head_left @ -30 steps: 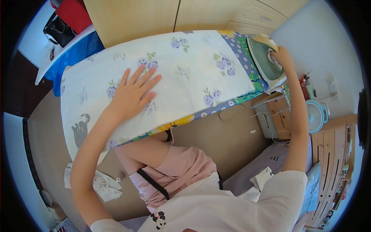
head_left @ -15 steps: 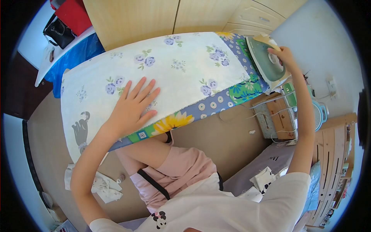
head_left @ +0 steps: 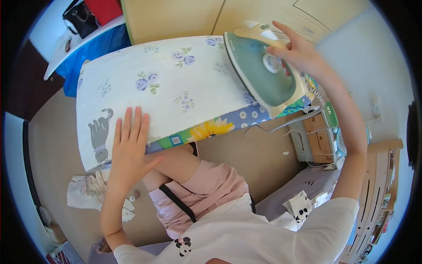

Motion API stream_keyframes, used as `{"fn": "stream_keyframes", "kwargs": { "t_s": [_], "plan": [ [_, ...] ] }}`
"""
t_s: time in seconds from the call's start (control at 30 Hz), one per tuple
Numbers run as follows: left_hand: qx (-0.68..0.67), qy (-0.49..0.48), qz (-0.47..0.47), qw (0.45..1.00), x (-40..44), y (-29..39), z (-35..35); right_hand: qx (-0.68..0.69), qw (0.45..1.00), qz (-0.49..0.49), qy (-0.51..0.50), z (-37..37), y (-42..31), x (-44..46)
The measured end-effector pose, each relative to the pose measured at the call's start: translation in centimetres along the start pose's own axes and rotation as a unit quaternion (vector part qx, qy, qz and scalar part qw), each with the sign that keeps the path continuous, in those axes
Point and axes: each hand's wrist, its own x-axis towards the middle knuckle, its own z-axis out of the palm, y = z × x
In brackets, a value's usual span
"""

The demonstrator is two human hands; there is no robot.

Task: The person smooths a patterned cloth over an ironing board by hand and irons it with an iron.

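A white cloth (head_left: 165, 112) printed with purple flowers and a grey cat is spread over the ironing board (head_left: 257, 115), whose blue patterned cover shows along the near edge. My left hand (head_left: 130, 143) lies flat on the cloth's near left part, fingers stretched out. At the right, my right hand (head_left: 296, 50) grips a green and cream steam iron (head_left: 259, 68) by its handle, index finger pointing out and thumb near the dial. The iron is over the cloth's right end and looks larger and tilted; whether its soleplate touches the cloth I cannot tell.
The iron's cord (head_left: 290, 123) trails down past the board's right end beside a wooden drawer box (head_left: 317, 134). Pale cabinets (head_left: 171, 17) stand behind. A black bag (head_left: 81, 20) rests at the back left. Crumpled white fabric (head_left: 83, 191) lies on the floor.
The iron has come left from the board's far right end to above the cloth, in my right hand. My left hand has shifted left and nearer, toward the cloth's near edge.
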Motion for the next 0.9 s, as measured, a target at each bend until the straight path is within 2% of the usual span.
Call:
{"fn": "stream_keyframes", "kwargs": {
  "t_s": [0.03, 0.17, 0.23, 0.27, 0.33, 0.4, 0.5, 0.57, 0.6, 0.67, 0.8, 0.9],
  "plan": [
    [0.024, 0.019, -0.011, 0.999, -0.5, -0.3, 0.4, -0.029, 0.998, -0.055, -0.008, 1.0, -1.1, -0.1],
    [0.063, 0.066, -0.042, 0.995, -1.1, -0.6, 1.5, -0.073, 0.993, -0.082, -0.047, 4.0, -5.4, -0.1],
    [0.065, 0.08, -0.051, 0.993, -1.2, -0.6, 1.8, -0.135, 0.968, -0.21, -0.012, 5.9, -5.9, 0.2],
    [0.069, 0.091, -0.051, 0.992, -1.1, -0.7, 2.0, -0.137, 0.967, -0.216, -0.015, 6.2, -6.5, 0.1],
    [0.083, 0.112, -0.052, 0.989, -1.1, -0.9, 2.6, -0.171, 0.968, -0.135, -0.123, 6.9, -8.3, -1.0],
    [0.098, 0.132, -0.051, 0.985, -1.1, -1.1, 3.2, -0.197, 0.961, -0.143, -0.13, 7.6, -8.6, -1.6],
    [0.104, 0.158, -0.044, 0.981, -0.9, -1.2, 3.7, -0.151, 0.967, -0.171, -0.113, 8.3, -7.1, -1.1],
    [0.097, 0.157, -0.051, 0.982, -0.8, -1.1, 3.5, -0.054, 0.982, -0.146, -0.105, 8.6, -6.7, -1.2],
    [0.095, 0.156, -0.05, 0.982, -0.9, -1.1, 3.4, -0.054, 0.982, -0.144, -0.106, 8.7, -6.7, -1.2],
    [0.086, 0.145, -0.046, 0.985, -0.9, -1.1, 3.2, 0.11, 0.973, 0.021, -0.204, 8.8, -6.8, -1.2],
    [0.082, 0.153, -0.06, 0.983, -1.0, -0.8, 3.3, 0.158, 0.958, 0.036, -0.237, 8.6, -7.2, -1.2],
    [0.07, 0.16, -0.072, 0.982, -0.8, -0.2, 3.5, 0.177, 0.96, 0.007, -0.217, 9.0, -6.9, -1.1]
  ]
}}
